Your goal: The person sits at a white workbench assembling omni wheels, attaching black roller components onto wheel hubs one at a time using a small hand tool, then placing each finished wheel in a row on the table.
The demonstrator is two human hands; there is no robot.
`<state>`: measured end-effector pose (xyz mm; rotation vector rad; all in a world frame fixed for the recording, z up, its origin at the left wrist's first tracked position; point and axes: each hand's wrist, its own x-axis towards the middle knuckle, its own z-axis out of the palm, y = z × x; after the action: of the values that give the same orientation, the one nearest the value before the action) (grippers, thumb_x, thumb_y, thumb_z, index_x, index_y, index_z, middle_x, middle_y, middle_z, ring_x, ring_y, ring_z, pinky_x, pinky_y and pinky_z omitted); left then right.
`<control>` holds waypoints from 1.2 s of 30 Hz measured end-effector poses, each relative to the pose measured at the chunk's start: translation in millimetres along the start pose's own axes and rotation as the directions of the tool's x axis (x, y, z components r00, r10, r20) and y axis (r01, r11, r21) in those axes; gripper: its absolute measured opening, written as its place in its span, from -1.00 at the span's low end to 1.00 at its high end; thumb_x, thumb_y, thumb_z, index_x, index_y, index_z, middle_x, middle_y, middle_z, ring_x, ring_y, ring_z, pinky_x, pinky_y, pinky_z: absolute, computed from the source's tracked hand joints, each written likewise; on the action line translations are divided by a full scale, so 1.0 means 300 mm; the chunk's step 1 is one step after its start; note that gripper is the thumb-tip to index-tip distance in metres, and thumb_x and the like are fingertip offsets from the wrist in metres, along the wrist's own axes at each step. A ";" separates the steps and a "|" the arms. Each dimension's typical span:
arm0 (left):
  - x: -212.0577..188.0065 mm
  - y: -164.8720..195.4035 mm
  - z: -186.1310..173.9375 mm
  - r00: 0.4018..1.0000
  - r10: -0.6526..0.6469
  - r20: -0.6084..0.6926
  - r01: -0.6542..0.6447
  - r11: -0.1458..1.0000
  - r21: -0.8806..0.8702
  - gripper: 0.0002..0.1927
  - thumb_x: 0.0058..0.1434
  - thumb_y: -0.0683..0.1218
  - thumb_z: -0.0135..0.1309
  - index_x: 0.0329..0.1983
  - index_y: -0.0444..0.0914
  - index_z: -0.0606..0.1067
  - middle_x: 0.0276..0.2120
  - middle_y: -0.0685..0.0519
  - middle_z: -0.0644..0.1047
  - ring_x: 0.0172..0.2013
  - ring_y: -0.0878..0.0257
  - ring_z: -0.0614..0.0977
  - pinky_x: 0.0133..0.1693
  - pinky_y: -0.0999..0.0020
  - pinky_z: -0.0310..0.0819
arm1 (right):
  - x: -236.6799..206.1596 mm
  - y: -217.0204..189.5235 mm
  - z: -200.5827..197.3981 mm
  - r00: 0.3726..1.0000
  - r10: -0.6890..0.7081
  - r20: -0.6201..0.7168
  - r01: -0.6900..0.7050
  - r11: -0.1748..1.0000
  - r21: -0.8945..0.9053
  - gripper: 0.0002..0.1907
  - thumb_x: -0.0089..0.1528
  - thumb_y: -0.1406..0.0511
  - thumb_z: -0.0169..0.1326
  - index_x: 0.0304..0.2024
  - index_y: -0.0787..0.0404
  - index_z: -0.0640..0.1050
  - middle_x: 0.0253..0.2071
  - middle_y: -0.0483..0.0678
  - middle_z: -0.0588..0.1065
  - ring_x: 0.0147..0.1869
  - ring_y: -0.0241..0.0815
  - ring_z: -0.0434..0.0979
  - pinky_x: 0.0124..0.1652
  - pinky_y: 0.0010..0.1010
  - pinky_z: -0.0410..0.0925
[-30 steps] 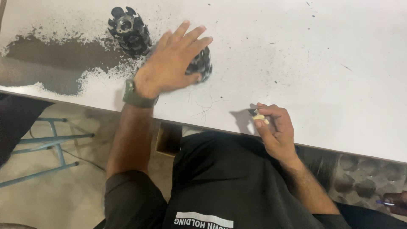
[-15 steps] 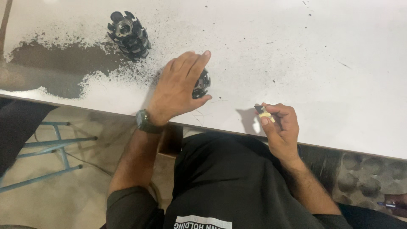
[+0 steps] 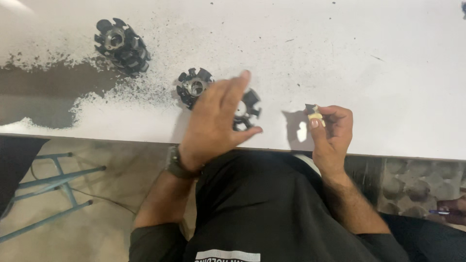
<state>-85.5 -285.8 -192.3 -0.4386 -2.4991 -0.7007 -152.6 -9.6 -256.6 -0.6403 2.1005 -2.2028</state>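
At mid-frame the left hand (image 3: 213, 123) hovers with a wide, empty grip over a black toothed ring (image 3: 246, 110) lying flat near the bench (image 3: 388, 63) edge; a clumsy sweep could knock it off. The right hand (image 3: 332, 133) pinches a small pale piece (image 3: 314, 114), easily dropped. Another ring (image 3: 193, 87) lies just left.

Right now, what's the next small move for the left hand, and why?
Probably lower the left hand onto the flat black toothed ring and grip it. Its fingers hover spread above the ring, not closed on it, while the right hand already pinches a small pale piece.
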 end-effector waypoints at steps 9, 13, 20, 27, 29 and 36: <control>0.035 0.153 0.175 0.966 -0.142 0.215 0.166 0.981 -0.099 0.15 -0.03 0.16 0.42 0.53 -0.20 0.06 0.26 -0.15 0.35 0.24 -0.10 0.41 0.18 -0.06 0.31 | -0.022 0.022 -0.038 0.998 -0.019 -0.068 0.014 0.997 -0.076 -0.67 0.42 0.46 0.10 0.17 0.28 0.32 0.14 -0.03 0.39 0.29 -0.23 0.41 0.46 -0.22 0.23; 0.030 0.159 0.153 0.997 -0.076 0.029 0.078 0.994 -0.079 -0.30 0.11 0.00 0.34 0.29 -0.18 0.34 0.33 -0.18 0.30 0.30 -0.11 0.38 0.26 -0.03 0.31 | -0.021 -0.002 -0.020 0.991 -0.123 0.047 0.131 0.939 -0.319 -0.69 0.41 0.45 0.11 0.14 0.25 0.32 0.01 -0.06 0.49 0.19 -0.20 0.53 0.61 -0.02 0.12; 0.037 0.165 0.205 0.956 -0.280 0.086 0.289 0.950 -0.120 -0.76 0.16 -0.12 0.26 -0.14 -0.24 0.50 0.18 -0.07 0.44 0.21 -0.02 0.46 0.16 0.03 0.37 | -0.022 -0.049 0.044 0.971 -0.168 0.167 0.230 0.834 -0.501 -0.70 0.27 0.44 0.19 -0.01 0.20 0.40 -0.08 -0.06 0.56 0.11 -0.14 0.59 0.51 0.12 0.09; 0.013 0.154 0.212 0.943 -0.331 0.018 0.330 0.933 -0.144 -0.84 0.17 -0.14 0.25 -0.20 -0.22 0.56 0.12 0.00 0.50 0.10 0.02 0.50 0.10 0.07 0.37 | -0.020 -0.048 0.078 0.939 -0.283 0.195 0.340 0.686 -0.643 -0.70 0.21 0.46 0.25 -0.07 0.20 0.46 -0.11 -0.03 0.55 0.08 -0.06 0.55 0.47 0.10 0.11; 0.009 0.149 0.213 0.945 -0.328 0.008 0.326 0.934 -0.145 -0.85 0.18 -0.15 0.26 -0.19 -0.20 0.57 0.11 0.02 0.51 0.06 0.04 0.50 0.08 0.08 0.35 | -0.022 -0.048 0.083 0.933 -0.300 0.197 0.353 0.668 -0.655 -0.70 0.20 0.46 0.27 -0.08 0.20 0.47 -0.11 -0.03 0.55 0.06 -0.05 0.55 0.47 0.09 0.12; 0.009 0.150 0.206 0.944 -0.327 -0.045 0.314 0.932 -0.183 -0.84 0.16 -0.17 0.26 -0.19 -0.18 0.56 0.15 0.05 0.50 0.18 0.06 0.48 0.18 0.11 0.33 | -0.020 -0.061 0.095 0.929 -0.317 0.191 0.363 0.675 -0.643 -0.71 0.18 0.48 0.27 -0.09 0.19 0.50 -0.14 -0.05 0.55 0.04 -0.04 0.54 0.45 0.07 0.16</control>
<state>-91.8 -214.3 -218.9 -0.0577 -2.4722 -1.0481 -133.5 -33.3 -240.5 -1.2080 2.9405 -1.4219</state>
